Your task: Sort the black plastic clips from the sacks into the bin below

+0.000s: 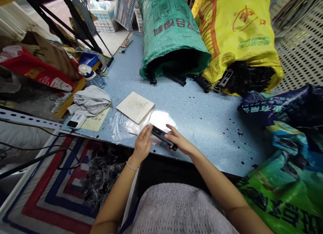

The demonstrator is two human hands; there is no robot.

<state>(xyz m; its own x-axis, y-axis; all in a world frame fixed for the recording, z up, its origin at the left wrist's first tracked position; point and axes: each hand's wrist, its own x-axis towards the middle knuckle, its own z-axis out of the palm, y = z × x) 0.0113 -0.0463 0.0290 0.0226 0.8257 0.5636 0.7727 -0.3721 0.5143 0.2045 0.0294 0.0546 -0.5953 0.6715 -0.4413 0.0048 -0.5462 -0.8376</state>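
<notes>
A long black part (161, 134) is held between my two hands above the front edge of the blue table. My left hand (143, 142) is closed on its left end. At the part's right end, my right hand (178, 140) grips it with thumb and fingers. Just beyond lies clear plastic film (121, 128), and a white square tile (135, 107) with small bits scattered on it rests partly over the film.
A green sack (174, 32) and a yellow sack (242, 32), both with black parts at their mouths, lie at the back. Grey cloth (92, 99), a bottle (93, 77) and a white device (76, 121) are at left. Printed bags (277, 187) stand at right.
</notes>
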